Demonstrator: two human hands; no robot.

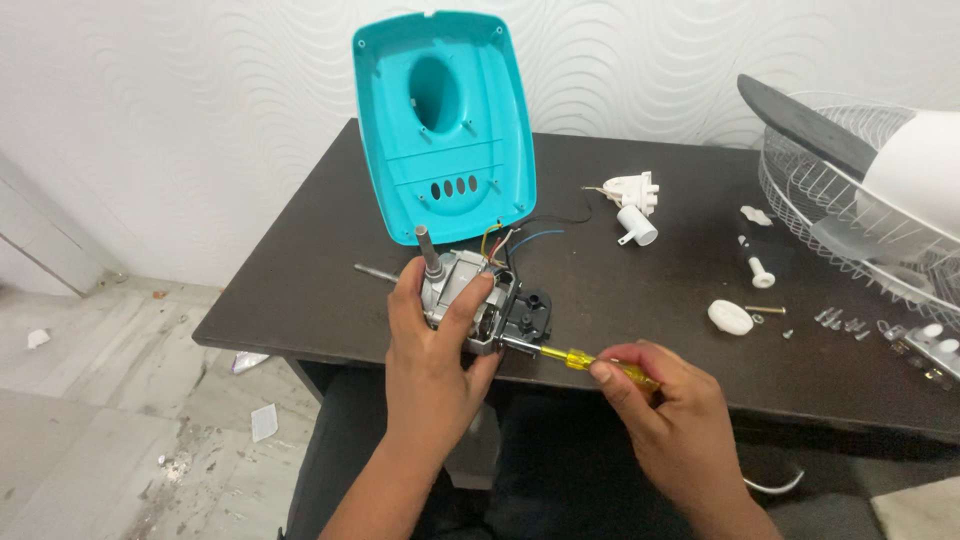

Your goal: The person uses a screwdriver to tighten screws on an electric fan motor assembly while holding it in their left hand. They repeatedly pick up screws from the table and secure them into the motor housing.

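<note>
Fan motor (pixel 468 298), grey metal with its shaft pointing up, sits at the near edge of the dark table (pixel 300 300), and my left hand (pixel 432 352) is wrapped around it from the front: fingers curled over the top of the housing, thumb pressed against its near side, a firm closed grip. A second thin metal rod (pixel 376 271) lies on the table just left of the motor. Behind the motor, the turquoise plastic rear cover (pixel 445 125) stands tilted against the wall, its inside facing me, and coloured wires (pixel 520 238) run from the motor toward it. A black plastic block (pixel 533 315) is fixed to the motor's right side. The yellow-handled screwdriver (pixel 590 362) lies nearly level, its tip at the motor's lower right corner beside that block; my right hand (pixel 668 400) pinches the handle's far end with fingertips closed narrowly around it. Further right on the table are a white plastic switch piece (pixel 633 195), a white round knob (pixel 730 317), a small brass screw (pixel 765 310) and a scatter of small fasteners (pixel 840 320). At the far right edge rests the white wire fan guard (pixel 800 200) with a fan blade (pixel 800 120) across it.
</note>
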